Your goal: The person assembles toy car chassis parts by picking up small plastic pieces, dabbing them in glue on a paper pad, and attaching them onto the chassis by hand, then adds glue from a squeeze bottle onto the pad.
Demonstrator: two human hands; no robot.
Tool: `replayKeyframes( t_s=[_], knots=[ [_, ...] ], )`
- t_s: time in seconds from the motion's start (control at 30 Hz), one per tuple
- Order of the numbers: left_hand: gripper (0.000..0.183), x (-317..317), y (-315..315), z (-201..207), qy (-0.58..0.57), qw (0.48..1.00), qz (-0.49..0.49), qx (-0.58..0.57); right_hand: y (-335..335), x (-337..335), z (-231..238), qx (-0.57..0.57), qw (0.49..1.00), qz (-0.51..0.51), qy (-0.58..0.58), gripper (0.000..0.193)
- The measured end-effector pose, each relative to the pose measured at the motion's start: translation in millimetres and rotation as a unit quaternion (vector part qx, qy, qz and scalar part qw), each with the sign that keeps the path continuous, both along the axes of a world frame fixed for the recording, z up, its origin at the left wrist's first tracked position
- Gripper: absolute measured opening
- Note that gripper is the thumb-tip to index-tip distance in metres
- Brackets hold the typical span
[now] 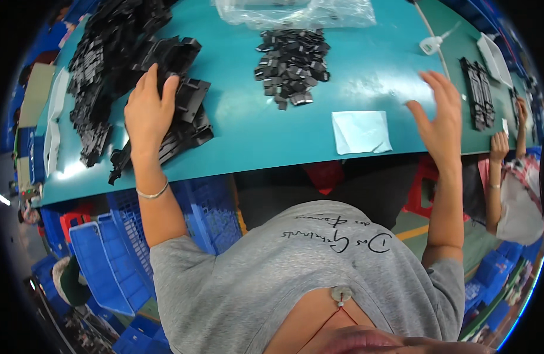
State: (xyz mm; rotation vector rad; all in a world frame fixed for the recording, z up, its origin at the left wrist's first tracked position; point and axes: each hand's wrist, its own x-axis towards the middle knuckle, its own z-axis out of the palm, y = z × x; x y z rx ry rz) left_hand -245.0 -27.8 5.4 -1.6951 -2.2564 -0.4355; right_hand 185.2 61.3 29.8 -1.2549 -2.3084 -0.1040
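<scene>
My left hand [151,112] reaches over a heap of black molded plastic parts [192,100] on the left of the table. Its fingers are stretched and the thumb stands apart; I see nothing gripped, though parts lie under and beside it. My right hand [440,115] is over the right side of the table, fingers spread, holding nothing. Between the hands, toward the far side, lies a pile of small flat black pieces [292,65]. A light blue-white square sheet or cloth [361,132] lies near the front edge, left of my right hand.
A clear plastic bag [295,13] lies at the back of the teal table [242,147]. A small white squeeze bottle [430,45] stands back right. Long black parts [477,94] and a white tray [494,59] are by a co-worker's hands [500,145]. Blue crates [104,265] stand below left.
</scene>
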Motion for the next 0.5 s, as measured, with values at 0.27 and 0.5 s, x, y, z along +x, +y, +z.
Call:
replayKeyframes(
  t_s=[0.27,0.5],
  knots=[
    [0.051,-28,8,12,-0.067,0.995,0.024,-0.074,24,-73,-29,-0.215,0.97,0.098,0.06,0.025],
    [0.062,-44,16,27,-0.147,0.977,0.046,-0.147,31,-106,-37,-0.247,0.964,0.084,0.058,0.021]
  ],
)
